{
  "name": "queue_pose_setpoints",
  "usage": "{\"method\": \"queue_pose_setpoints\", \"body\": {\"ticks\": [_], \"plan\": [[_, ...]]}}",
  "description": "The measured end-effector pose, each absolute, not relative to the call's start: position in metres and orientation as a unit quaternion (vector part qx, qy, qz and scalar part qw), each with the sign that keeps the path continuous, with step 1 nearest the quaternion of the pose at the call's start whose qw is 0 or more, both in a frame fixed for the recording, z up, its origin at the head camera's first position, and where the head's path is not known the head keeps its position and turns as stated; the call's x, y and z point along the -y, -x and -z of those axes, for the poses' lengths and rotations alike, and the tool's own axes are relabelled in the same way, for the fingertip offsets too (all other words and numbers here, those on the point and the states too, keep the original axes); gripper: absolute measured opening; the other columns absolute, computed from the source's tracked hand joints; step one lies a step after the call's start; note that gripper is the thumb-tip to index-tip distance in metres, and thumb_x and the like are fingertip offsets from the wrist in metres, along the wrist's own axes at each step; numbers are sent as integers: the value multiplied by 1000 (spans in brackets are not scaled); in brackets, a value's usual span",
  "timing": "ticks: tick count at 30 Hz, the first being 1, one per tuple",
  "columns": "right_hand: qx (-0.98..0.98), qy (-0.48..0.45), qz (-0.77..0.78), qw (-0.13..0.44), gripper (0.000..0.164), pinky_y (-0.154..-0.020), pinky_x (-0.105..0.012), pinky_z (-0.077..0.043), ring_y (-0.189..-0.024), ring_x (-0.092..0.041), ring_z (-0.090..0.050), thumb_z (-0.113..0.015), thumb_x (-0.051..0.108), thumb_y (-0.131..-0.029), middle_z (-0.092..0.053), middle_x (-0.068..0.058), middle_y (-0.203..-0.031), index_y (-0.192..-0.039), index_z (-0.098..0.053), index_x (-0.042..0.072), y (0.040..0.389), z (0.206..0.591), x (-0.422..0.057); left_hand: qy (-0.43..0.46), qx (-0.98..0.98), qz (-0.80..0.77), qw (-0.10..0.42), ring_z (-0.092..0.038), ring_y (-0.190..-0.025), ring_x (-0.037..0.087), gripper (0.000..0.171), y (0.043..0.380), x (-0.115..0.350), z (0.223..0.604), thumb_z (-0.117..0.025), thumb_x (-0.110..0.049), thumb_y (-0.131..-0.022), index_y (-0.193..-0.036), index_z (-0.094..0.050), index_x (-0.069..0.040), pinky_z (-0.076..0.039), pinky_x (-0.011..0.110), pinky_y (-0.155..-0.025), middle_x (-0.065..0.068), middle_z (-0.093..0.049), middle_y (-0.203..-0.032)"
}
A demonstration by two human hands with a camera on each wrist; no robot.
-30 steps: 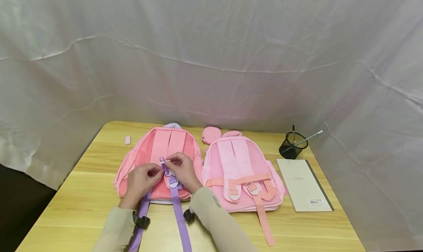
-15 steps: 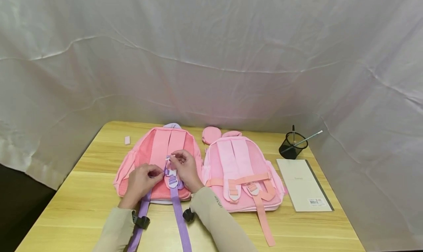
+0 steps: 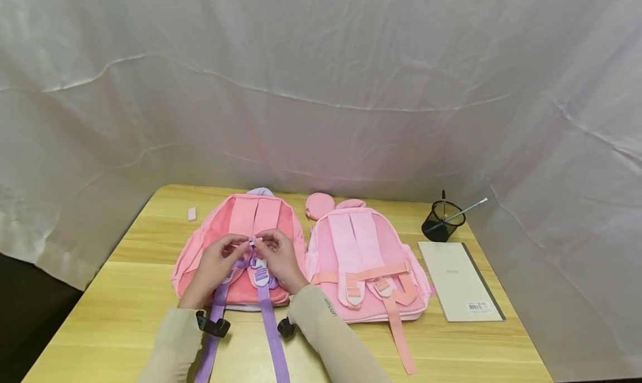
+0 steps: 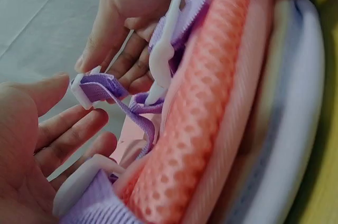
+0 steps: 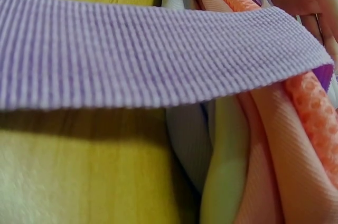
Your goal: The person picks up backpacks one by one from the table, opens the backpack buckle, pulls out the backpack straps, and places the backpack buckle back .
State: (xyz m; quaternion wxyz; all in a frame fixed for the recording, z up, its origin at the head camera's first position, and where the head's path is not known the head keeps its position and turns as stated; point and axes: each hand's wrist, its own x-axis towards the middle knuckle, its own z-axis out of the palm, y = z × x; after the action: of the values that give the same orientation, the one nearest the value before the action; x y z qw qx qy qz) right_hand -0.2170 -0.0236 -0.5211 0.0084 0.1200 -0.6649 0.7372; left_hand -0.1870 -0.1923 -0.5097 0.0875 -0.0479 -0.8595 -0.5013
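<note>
A coral-pink backpack (image 3: 239, 213) lies with its shoulder straps facing up. Over its lower half, my left hand (image 3: 214, 265) and right hand (image 3: 282, 259) meet fingertip to fingertip. Between them they pinch a small white strap buckle (image 4: 82, 93) threaded with narrow purple webbing (image 4: 105, 87), raised off the bag. The thumbs of both hands sit at this buckle. Two larger white buckles hang nearby, one a pointed adjuster (image 4: 161, 63). A wide purple strap (image 5: 132, 55) crosses close before the right wrist camera, largely hiding the hand there.
A light-pink backpack (image 3: 346, 243) with orange straps lies right beside the first. Behind them is a round pink pouch (image 3: 319, 205). A notebook (image 3: 456, 277) and a black mesh pen cup (image 3: 441, 227) stand at right; a small pink eraser-like block (image 3: 191, 213) lies left.
My left fingers have moved up and to the right to the buckle that my right hand holds. The right hand has shifted only slightly, and the backpacks stay in place.
</note>
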Motion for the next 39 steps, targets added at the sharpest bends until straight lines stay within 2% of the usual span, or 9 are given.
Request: {"method": "queue_pose_setpoints", "body": {"ticks": [5,10,13,16,23,29,39], "plan": [[659,-136,-740,-6,25,-71,-18,-56,-83,-6,-64,-72,3,-95,-70,-25,-104,-118,-68,-5,219,525,22,28,840,537,77,-68,-89,13,26,191,191,512,-68,-25,-102,-119,-72,-5,-54,23,-77,14,-75,-102],[691,-161,-704,-34,38,-84,-22,-58,-92,-7,-68,-79,8,-91,-74,-15,-108,-127,-68,2,221,532,20,-17,784,619,35,-68,-92,6,35,190,197,518,-61,-28,-106,-128,-65,-1,-52,20,-84,6,-75,-105],[714,-175,-676,-38,36,-85,-23,-58,-93,-7,-70,-81,9,-90,-76,-11,-106,-124,-70,6,221,531,19,-29,759,650,18,-69,-92,4,39,189,199,517,-57,-28,-108,-132,-60,3,-52,19,-87,-3,-75,-103],[727,-177,-662,-35,32,-85,-23,-58,-93,-8,-70,-80,10,-91,-76,-10,-105,-122,-72,7,221,531,18,-31,749,662,14,-68,-93,4,40,189,198,516,-56,-27,-108,-134,-59,4,-51,19,-88,-6,-75,-101],[724,-170,-668,-14,23,-86,-24,-58,-93,-11,-71,-76,12,-95,-77,-12,-107,-117,-75,6,221,533,20,-38,744,667,5,-67,-92,5,39,191,200,519,-56,-25,-108,-134,-57,5,-51,19,-88,-4,-74,-101],[723,-172,-669,7,16,-85,-23,-58,-92,-9,-72,-77,10,-93,-78,-11,-105,-109,-77,6,221,534,22,-5,741,671,1,-69,-90,6,35,191,200,523,-58,-21,-107,-129,-57,7,-54,20,-85,-5,-73,-97],[704,-164,-691,-17,24,-88,-25,-59,-95,-10,-73,-78,8,-92,-77,-12,-107,-115,-72,5,223,534,21,15,743,668,-14,-67,-89,6,31,192,199,525,-59,-18,-107,-125,-58,8,-55,21,-81,-1,-71,-95]]}}
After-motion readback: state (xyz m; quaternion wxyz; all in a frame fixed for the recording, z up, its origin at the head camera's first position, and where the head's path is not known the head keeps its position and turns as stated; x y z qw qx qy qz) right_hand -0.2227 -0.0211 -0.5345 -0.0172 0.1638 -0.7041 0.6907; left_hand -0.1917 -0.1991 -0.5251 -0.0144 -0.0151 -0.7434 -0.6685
